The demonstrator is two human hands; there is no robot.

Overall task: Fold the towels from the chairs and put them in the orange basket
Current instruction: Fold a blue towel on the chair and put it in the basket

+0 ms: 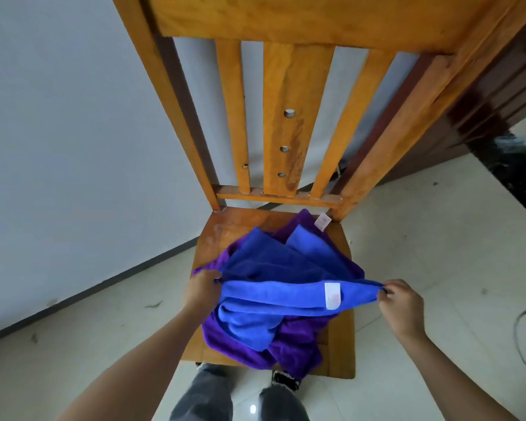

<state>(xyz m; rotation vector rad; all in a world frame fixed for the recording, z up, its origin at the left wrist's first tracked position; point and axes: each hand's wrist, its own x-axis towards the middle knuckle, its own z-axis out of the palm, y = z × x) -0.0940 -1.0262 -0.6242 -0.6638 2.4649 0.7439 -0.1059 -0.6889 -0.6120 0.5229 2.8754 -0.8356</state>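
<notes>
Though curled tight, not empty: left hand (202, 288) pinching one end of the blue towel (274, 294), right hand (400, 302) pinching the other. Stretched taut between them, just above the seat of the wooden chair (225, 226). White tag (332, 295) facing up near the right end. Underneath, heaped on the seat, a purple towel (298, 338) and more blue cloth. Pale tiled floor (438, 238) around.

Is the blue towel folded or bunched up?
Bunched: left hand and right hand stretch one edge; the rest lies rumpled on the purple towel.
</notes>
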